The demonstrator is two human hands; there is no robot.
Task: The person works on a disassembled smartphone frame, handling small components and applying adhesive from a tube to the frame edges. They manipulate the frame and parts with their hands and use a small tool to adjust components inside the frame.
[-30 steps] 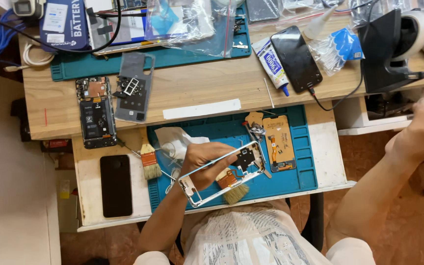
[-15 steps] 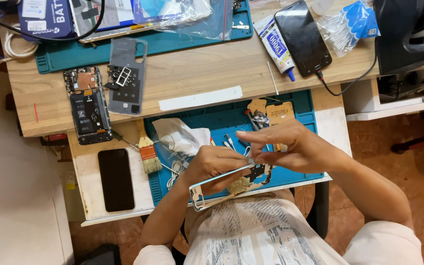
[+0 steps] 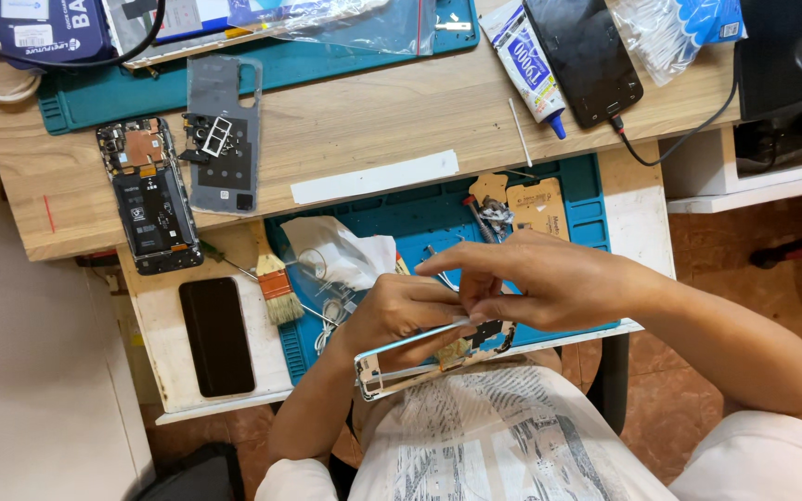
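Left hand (image 3: pixel 399 320) is gripping a phone frame (image 3: pixel 420 357), fingers clenched around its middle, holding it over the near edge of the blue mat (image 3: pixel 568 199). Right hand (image 3: pixel 536 278) is pinching the frame's top edge with its fingertips. A crumpled tissue (image 3: pixel 341 250) is lying on the mat's left part, a brush (image 3: pixel 276 288) just left of the mat.

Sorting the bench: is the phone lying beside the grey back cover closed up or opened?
Opened: the phone lies with its back off, circuit board and battery exposed, beside the grey back cover.
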